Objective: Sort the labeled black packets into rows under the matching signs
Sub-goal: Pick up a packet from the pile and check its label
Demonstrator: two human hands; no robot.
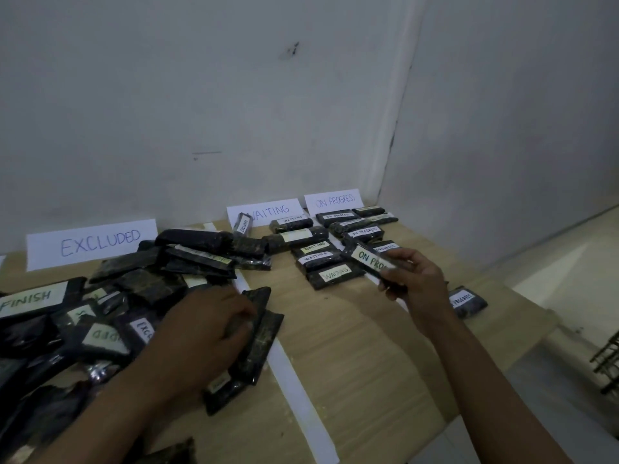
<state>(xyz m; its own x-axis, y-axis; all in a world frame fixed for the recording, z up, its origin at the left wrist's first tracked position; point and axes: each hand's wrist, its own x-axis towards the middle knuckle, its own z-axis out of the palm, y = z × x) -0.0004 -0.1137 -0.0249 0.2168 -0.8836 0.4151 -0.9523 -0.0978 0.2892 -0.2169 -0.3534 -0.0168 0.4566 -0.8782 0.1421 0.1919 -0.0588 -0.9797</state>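
The left hand [207, 329] lies knuckles-up on the heap of glossy black packets [134, 289], fingers bent over one flat, crinkled packet; blur hides whether it grips. The right hand [415, 286] pinches a rectangular packet [368, 259] with a pale "ON PROGRESS" label between thumb and fingertips, held above the pale wood-grain table [351, 346]. It sits between the WAITING row [321, 262] and the ON PROGRESS row [355, 224]. White paper signs [331, 200] lean on the wall; a white strip [294, 380] divides the tabletop.
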